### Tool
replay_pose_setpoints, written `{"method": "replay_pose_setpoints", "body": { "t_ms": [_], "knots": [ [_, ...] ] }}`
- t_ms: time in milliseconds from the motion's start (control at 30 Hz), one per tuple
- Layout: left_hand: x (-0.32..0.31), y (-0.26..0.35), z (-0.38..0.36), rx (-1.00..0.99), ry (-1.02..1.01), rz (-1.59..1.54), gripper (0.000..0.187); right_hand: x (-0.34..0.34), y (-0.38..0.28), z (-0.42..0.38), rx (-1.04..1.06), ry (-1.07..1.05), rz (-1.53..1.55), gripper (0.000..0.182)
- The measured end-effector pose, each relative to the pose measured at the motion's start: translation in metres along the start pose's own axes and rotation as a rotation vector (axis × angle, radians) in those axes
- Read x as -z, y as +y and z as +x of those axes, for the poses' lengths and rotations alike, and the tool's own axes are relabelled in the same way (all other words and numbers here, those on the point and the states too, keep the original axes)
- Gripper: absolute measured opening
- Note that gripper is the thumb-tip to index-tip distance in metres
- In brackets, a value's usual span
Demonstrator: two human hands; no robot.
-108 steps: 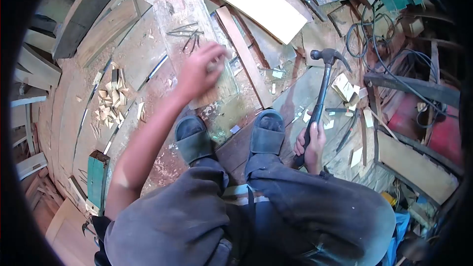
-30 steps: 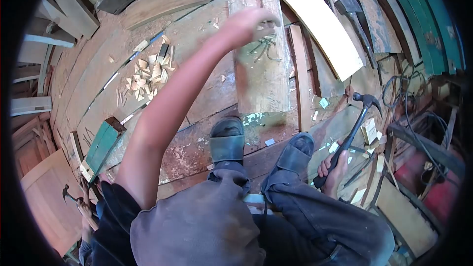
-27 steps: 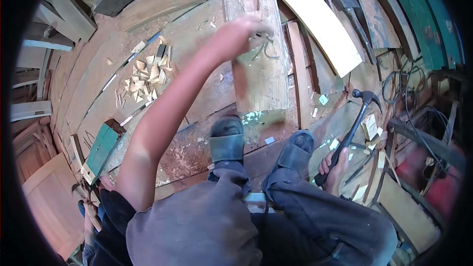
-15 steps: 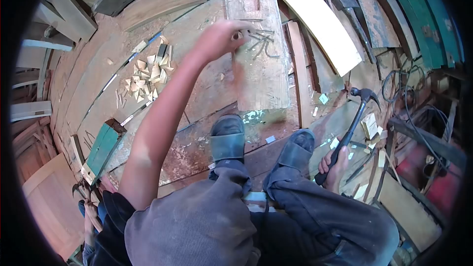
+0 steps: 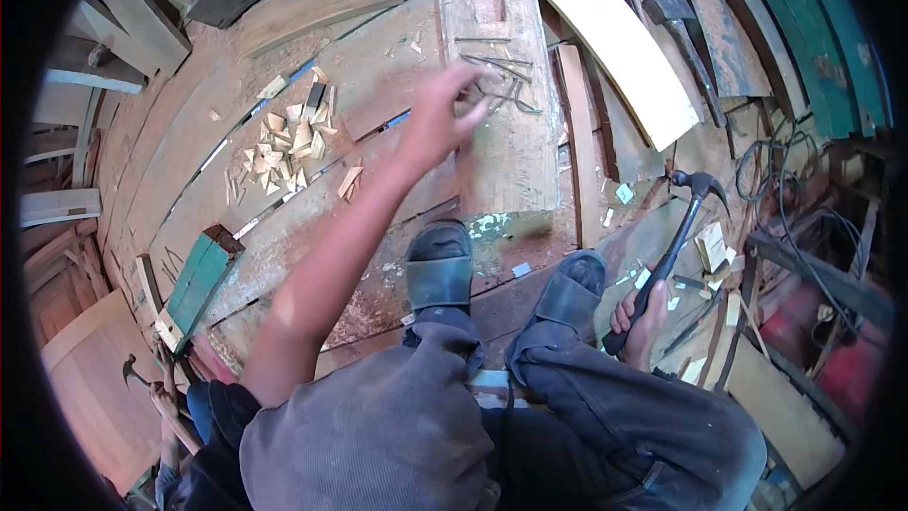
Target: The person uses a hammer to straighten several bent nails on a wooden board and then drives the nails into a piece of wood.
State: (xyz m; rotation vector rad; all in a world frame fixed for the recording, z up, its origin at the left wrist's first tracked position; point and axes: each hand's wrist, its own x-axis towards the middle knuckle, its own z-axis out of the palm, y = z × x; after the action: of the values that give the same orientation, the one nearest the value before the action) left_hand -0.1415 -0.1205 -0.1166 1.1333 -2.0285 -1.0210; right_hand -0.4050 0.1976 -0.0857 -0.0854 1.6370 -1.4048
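My left hand is over the left side of a worn wooden board, beside several loose nails, some of them bent. Its thumb and fingers are apart at the edge of the nails, slightly blurred; I see nothing clearly held. Another nail lies higher up on the board. Low on the right, my right hand is closed around the dark handle of a claw hammer, whose head points away from me.
Wood offcuts are heaped on the left. An axe and a pale curved plank lie beyond the board. Cables coil at right. At lower left, another person's hand holds a hammer near a green block.
My left hand has moved down and slightly left over the board, and a few nails show more fully. My right hand and the hammer stay put. The other person's hammer has risen.
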Motion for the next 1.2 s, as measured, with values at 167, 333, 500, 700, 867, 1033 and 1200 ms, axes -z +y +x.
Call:
{"method": "replay_pose_setpoints", "body": {
  "t_ms": [167,333,500,700,867,1033,1200],
  "knots": [
    [-0.013,0.004,-0.054,0.091,-0.082,-0.173,0.032,-0.013,-0.002,0.004,-0.001,-0.026,-0.003,0.045],
    [-0.01,-0.002,-0.078,-0.015,-0.033,-0.033,0.031,-0.019,0.002,-0.006,0.049,-0.054,-0.04,0.043],
    [-0.003,-0.007,-0.078,-0.017,0.031,0.081,0.027,-0.008,0.015,-0.013,0.108,-0.168,-0.139,0.041],
    [-0.006,-0.015,-0.073,-0.083,0.051,0.208,0.021,-0.014,0.011,-0.012,0.08,-0.326,-0.309,0.045],
    [-0.011,-0.017,-0.078,-0.106,0.069,0.204,0.019,-0.025,0.011,-0.016,0.051,-0.399,-0.369,0.046],
    [-0.013,-0.012,-0.079,-0.205,-0.019,0.198,0.021,-0.025,0.016,-0.015,0.077,-0.441,-0.436,0.047],
    [-0.027,-0.014,-0.077,-0.264,-0.04,0.171,0.023,-0.025,0.015,-0.018,0.045,-0.426,-0.42,0.047]
  ]
}}
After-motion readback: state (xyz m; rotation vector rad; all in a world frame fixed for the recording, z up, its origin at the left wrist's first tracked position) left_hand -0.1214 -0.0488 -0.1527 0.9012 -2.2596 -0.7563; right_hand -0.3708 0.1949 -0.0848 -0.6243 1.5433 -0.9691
